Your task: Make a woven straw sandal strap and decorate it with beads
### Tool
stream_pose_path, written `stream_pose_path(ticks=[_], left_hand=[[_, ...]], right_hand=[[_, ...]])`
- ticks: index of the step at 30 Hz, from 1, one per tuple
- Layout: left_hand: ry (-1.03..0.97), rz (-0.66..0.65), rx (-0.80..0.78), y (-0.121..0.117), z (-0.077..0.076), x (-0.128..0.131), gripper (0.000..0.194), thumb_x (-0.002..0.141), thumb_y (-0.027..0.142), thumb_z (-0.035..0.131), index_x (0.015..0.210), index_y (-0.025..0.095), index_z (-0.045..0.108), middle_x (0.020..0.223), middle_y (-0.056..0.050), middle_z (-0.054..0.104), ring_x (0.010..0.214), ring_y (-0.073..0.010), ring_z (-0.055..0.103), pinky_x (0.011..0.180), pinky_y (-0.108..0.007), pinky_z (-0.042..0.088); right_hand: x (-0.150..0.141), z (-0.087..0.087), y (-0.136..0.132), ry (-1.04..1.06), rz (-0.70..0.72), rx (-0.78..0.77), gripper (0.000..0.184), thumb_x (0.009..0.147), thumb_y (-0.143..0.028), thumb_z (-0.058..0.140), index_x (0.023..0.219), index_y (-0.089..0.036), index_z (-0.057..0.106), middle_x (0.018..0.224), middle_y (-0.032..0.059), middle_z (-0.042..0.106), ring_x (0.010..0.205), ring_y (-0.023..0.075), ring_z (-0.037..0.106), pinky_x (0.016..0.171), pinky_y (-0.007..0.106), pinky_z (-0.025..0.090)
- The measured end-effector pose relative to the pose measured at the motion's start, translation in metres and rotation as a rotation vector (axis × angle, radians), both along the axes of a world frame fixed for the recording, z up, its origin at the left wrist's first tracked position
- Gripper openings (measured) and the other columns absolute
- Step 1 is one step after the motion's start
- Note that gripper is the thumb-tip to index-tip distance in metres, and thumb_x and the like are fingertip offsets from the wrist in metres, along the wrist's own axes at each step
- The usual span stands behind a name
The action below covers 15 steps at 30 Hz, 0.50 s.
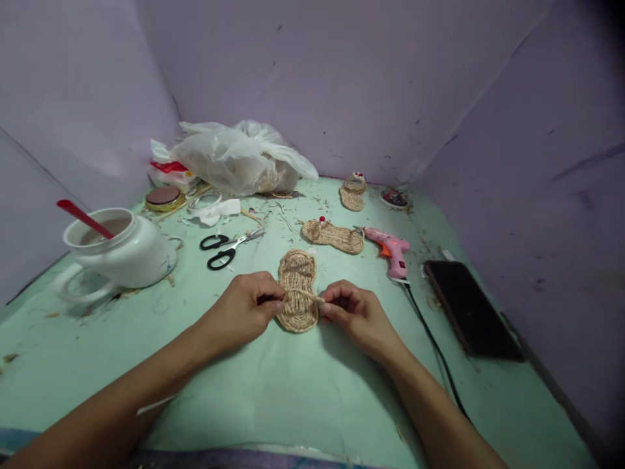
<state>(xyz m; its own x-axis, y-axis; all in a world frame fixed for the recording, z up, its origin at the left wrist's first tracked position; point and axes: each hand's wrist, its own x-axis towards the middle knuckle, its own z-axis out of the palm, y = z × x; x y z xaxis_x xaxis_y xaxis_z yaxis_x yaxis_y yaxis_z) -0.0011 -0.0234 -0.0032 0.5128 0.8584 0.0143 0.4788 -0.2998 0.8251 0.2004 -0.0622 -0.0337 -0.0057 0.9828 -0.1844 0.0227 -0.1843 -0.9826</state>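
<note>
A small sole-shaped piece of coiled straw rope (297, 270) lies upright before me on the green table. Across its lower half runs a short braided strap (303, 295). At its left edge, my left hand (249, 303) pinches one end of the strap. My right hand (354, 312) holds the other end between thumb and fingertips, just past the right edge. Behind it lies a second rope sole (334, 236) with a red bead on it. The pink glue gun (390, 247) rests with its nozzle at that second sole's right end.
Black-handled scissors (227, 249) lie left of the soles. A white mug (127, 254) with a red stick stands at far left. A plastic bag (244, 156), a beaded mini slipper (352, 194) and a small dish (394, 198) sit behind. A phone (471, 309) and cord are at right.
</note>
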Motion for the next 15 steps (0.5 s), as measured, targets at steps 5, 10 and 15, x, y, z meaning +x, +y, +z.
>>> stream_pose_path(ticks=[5, 10, 15], left_hand=[[-0.043, 0.125, -0.019, -0.0007, 0.0009, 0.0028, 0.014, 0.071, 0.016, 0.059, 0.06, 0.016, 0.067, 0.066, -0.003, 0.061, 0.063, -0.0153, 0.056, 0.06, -0.025, 0.04], [0.001, 0.146, 0.089, -0.0034, 0.0006, 0.003, 0.016, 0.072, 0.014, 0.056, 0.063, 0.016, 0.069, 0.066, -0.004, 0.064, 0.064, -0.0157, 0.057, 0.061, -0.026, 0.04], [0.03, 0.124, 0.046, -0.0019, -0.0073, 0.0036, 0.015, 0.067, 0.011, 0.057, 0.061, 0.017, 0.069, 0.06, -0.001, 0.063, 0.058, -0.0146, 0.053, 0.057, -0.025, 0.037]], right_hand=[[-0.0026, 0.0016, -0.0015, -0.027, -0.011, 0.016, 0.019, 0.062, -0.031, 0.071, 0.068, -0.017, 0.061, 0.058, -0.0018, 0.059, 0.054, 0.0111, 0.053, 0.054, 0.025, 0.043], [-0.0026, 0.0053, -0.0042, -0.102, -0.025, 0.094, 0.012, 0.067, -0.027, 0.067, 0.07, -0.017, 0.062, 0.059, -0.0007, 0.06, 0.056, 0.012, 0.052, 0.055, 0.025, 0.041], [-0.0012, -0.0019, -0.0032, -0.16, 0.021, 0.092, 0.012, 0.069, -0.028, 0.065, 0.072, -0.018, 0.06, 0.062, -0.0006, 0.059, 0.058, 0.0129, 0.052, 0.056, 0.025, 0.041]])
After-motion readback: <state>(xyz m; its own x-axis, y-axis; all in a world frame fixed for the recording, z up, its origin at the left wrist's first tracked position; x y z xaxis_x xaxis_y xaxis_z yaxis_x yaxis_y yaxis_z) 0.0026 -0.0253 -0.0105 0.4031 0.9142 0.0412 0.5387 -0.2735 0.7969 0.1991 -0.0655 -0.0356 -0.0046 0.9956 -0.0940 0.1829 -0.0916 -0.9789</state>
